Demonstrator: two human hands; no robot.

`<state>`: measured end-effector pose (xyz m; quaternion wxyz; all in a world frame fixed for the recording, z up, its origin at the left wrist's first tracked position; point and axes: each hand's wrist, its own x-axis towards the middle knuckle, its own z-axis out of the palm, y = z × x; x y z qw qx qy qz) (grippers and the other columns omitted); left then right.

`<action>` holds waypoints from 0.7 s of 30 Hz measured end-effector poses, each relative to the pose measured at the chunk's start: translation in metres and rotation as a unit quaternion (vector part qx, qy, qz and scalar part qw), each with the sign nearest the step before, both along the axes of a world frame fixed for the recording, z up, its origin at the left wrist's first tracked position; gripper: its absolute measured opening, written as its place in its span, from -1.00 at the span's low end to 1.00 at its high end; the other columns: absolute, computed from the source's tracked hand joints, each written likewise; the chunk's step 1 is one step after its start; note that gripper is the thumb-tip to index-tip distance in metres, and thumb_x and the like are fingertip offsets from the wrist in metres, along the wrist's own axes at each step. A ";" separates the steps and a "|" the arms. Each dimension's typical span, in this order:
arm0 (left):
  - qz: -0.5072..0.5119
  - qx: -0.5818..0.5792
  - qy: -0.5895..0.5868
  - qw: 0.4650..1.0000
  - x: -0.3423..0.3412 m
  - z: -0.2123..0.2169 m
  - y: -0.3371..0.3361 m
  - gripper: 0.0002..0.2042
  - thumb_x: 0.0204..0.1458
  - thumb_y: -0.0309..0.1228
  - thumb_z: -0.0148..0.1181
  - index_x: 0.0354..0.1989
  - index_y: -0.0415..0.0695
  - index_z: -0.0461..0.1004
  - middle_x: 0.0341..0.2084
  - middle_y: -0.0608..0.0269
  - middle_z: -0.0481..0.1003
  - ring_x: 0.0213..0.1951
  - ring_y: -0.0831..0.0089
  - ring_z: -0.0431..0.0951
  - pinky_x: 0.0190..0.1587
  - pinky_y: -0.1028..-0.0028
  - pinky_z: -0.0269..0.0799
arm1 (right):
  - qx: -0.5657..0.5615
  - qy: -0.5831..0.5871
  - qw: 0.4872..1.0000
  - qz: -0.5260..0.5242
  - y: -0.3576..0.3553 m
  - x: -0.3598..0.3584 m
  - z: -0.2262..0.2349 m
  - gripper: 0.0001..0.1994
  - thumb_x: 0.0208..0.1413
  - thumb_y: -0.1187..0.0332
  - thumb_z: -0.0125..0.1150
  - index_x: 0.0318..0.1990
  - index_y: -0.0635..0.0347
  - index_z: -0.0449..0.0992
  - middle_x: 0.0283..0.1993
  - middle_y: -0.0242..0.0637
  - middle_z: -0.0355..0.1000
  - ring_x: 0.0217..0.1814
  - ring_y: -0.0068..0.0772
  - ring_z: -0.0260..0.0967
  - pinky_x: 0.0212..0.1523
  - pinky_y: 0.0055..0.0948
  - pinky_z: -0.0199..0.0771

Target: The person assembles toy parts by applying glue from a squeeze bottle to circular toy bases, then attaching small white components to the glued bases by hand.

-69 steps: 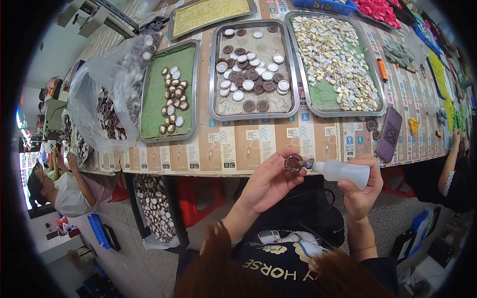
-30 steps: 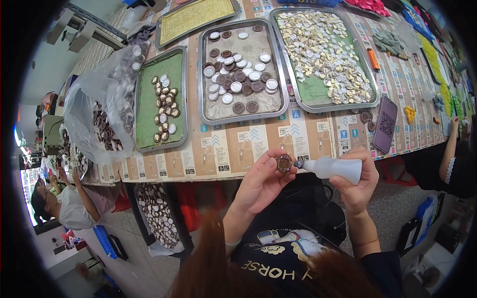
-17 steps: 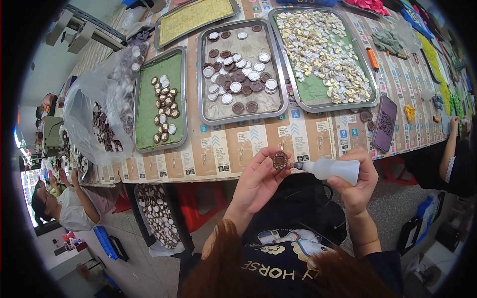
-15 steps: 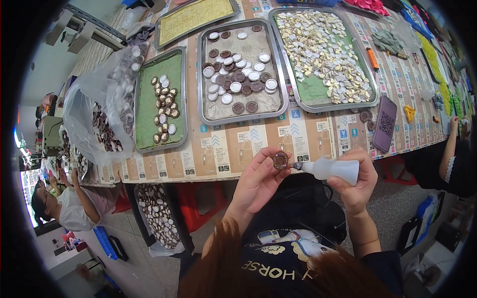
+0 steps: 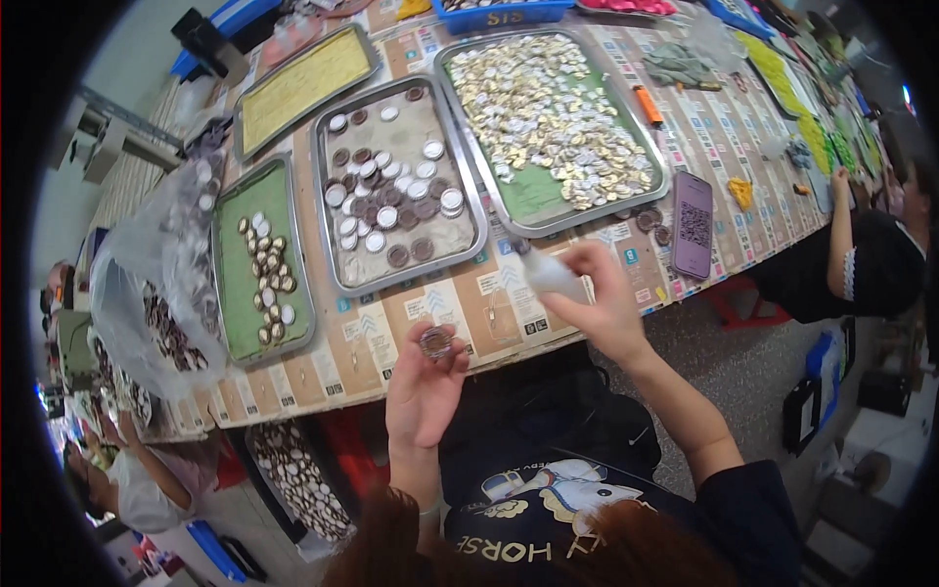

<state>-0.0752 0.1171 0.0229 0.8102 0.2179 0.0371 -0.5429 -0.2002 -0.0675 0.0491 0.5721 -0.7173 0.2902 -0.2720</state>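
Note:
My left hand (image 5: 427,383) pinches a round brown button-like piece with a ridged rim (image 5: 435,341) at the table's front edge, its hollow side turned up. My right hand (image 5: 602,303) grips a white squeeze bottle (image 5: 556,278), smeared by motion, whose dark tip points toward the trays, apart from the piece. Beyond the hands lies a metal tray (image 5: 476,256) of similar round pieces, some brown and some white. To its right, a bigger tray (image 5: 661,188) holds a heap of small gold and silver pieces.
A narrow green tray (image 5: 239,328) with gold domed pieces lies left, beside a clear plastic bag (image 5: 117,303). Farther back is a yellow-lined tray (image 5: 308,88). A phone (image 5: 693,227) and an orange tool (image 5: 648,106) lie right. Other people sit at both sides.
My right hand has drawn the bottle away from the round piece and toward the trays. The left hand still holds the piece. The whole view has shifted and tilted.

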 end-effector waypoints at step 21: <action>0.042 -0.004 0.016 0.999 0.009 -0.002 0.011 -0.76 0.08 -0.33 -0.12 -0.10 -0.12 0.26 -0.16 0.12 0.33 -0.16 0.35 0.36 -0.05 0.41 0.29 | -0.011 0.406 0.726 0.555 0.013 -0.096 -0.054 -0.73 -0.04 0.23 -0.01 -0.20 0.11 0.40 -0.29 -0.10 0.41 -0.20 -0.10 0.35 -0.18 -0.22 0.32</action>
